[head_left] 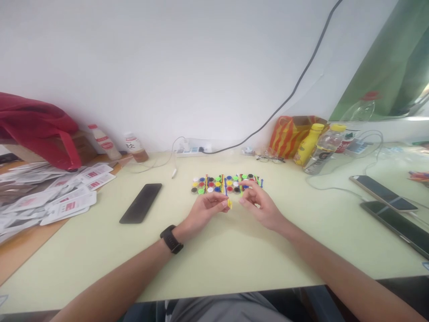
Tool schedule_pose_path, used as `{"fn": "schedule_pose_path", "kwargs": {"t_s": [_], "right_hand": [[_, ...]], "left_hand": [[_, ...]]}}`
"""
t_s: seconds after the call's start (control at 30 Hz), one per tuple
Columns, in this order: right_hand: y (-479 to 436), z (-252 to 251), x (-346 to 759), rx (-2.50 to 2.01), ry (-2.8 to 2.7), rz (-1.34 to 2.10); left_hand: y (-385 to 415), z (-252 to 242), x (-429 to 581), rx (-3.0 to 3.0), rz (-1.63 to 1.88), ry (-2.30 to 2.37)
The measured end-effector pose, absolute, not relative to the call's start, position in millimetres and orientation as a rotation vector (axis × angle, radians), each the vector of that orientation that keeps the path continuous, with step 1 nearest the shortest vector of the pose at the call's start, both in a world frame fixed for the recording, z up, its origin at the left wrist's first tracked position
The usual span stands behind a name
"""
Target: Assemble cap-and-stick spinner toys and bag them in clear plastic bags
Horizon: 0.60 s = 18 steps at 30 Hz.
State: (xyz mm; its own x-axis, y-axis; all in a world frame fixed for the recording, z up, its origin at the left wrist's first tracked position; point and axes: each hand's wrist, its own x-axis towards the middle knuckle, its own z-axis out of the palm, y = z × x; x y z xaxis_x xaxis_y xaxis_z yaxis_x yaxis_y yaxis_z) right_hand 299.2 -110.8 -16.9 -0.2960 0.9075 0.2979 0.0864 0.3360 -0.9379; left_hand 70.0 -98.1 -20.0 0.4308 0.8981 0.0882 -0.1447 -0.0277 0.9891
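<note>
My left hand (209,206) pinches a small yellow plastic piece (229,204) between thumb and fingertips, just above the table. Its exact kind is too small to make out. To the right of it, my right hand (263,206) is held with thumb and index finger apart and nothing visible between them. Beyond both hands lie rows of small round pieces (201,184) in white, blue, red, yellow, green and black. Thin coloured sticks (223,181) stand or lie between the groups of round pieces. My hands hide part of the near row.
A black phone (140,203) lies left of my hands; two more phones (384,193) are at the right. White packets (70,201) and a red bag (40,125) fill the left side. Bottles (308,144), a striped bag (284,134), glasses (270,158) and a power strip (189,151) line the wall.
</note>
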Motion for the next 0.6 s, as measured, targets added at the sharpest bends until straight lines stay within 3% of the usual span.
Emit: {"fn": "schedule_pose_path", "kwargs": {"t_s": [0.23,0.6], "right_hand": [[-108,-21,303,-0.804,-1.712,1.36],[-111,-22,290,-0.857,-1.641,1.202]], "left_hand": [[-97,-22,69,1.331,1.005,0.768],[-98,-22,69,1.363,0.958,0.735]]}}
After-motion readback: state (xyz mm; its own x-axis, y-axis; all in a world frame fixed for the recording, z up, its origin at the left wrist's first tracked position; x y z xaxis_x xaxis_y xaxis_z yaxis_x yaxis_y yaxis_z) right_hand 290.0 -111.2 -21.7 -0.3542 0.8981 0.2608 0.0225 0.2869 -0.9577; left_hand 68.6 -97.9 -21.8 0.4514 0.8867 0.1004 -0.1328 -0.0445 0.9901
